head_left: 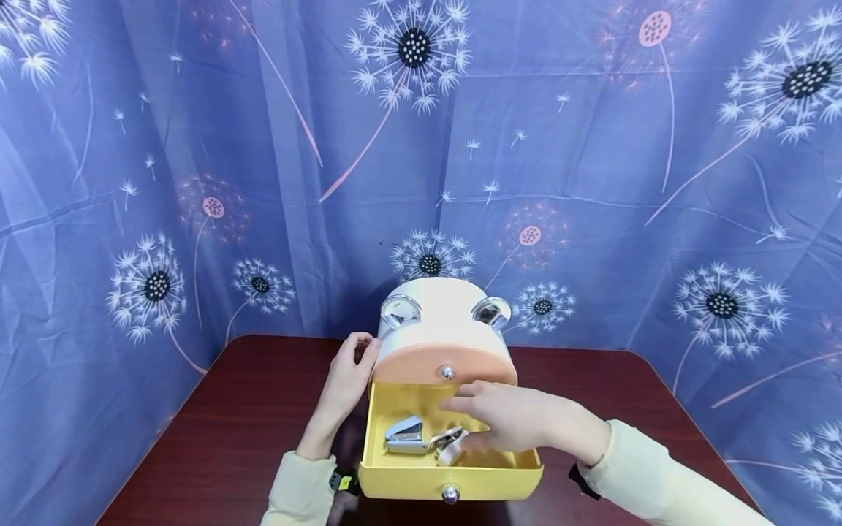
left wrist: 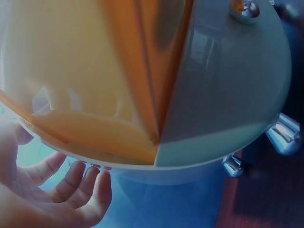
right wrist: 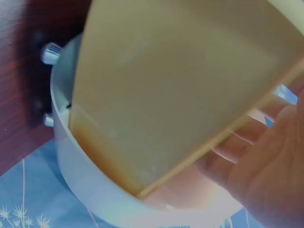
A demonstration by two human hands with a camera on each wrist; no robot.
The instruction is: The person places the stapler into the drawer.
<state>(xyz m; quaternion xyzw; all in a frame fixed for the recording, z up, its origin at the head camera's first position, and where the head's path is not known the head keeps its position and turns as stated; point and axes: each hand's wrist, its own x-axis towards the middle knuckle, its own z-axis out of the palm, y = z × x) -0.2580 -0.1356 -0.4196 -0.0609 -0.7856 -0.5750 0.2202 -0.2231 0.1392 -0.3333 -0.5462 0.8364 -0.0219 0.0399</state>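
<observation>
A rounded white storage box [head_left: 454,310] with a peach drawer front [head_left: 414,363] stands on the table, its yellow lower drawer [head_left: 401,482] pulled out. Inside the drawer lie a small pale-blue stapler [head_left: 406,443] and, right of it, a small white and metal item [head_left: 450,447]. My left hand [head_left: 346,378] touches the box's left side with its fingertips; in the left wrist view its fingers [left wrist: 71,183] curve loosely by the rim. Over the drawer, my right hand [head_left: 509,416] reaches in from the right, fingers extended, its thumb side beside the white and metal item.
Two shiny, round ear-like pieces [head_left: 401,312] stick out from the box top. Silver knobs [head_left: 450,494] sit on both drawer fronts. The dark red-brown table [head_left: 263,409] reaches back to a blue curtain [head_left: 316,241] with dandelion prints.
</observation>
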